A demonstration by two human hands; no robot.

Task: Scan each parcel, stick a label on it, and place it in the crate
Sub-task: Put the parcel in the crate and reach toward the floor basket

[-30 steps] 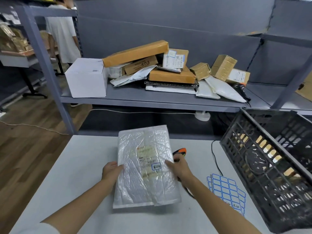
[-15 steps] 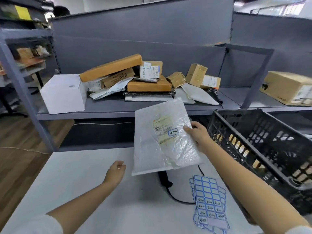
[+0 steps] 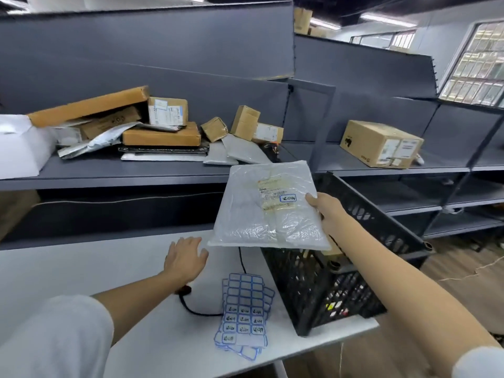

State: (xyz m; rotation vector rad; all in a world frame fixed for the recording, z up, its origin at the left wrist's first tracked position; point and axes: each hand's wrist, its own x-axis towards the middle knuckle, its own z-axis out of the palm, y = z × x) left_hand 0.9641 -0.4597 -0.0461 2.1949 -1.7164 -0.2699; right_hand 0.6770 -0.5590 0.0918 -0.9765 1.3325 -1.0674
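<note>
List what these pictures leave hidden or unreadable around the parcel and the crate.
- Crate interior, head view: mostly hidden by the bubble mailer and the right hand; its contents cannot be told.
- Right hand's grip: the fingers under the mailer are hidden.
- Scanner: mostly covered by the left hand's forearm.
- Print on the mailer's sticker and the label sheets: too small to read.

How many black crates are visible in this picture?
1. The black crate stands at the table's right end, partly under the parcel in the right hand; others may be outside the view.
</note>
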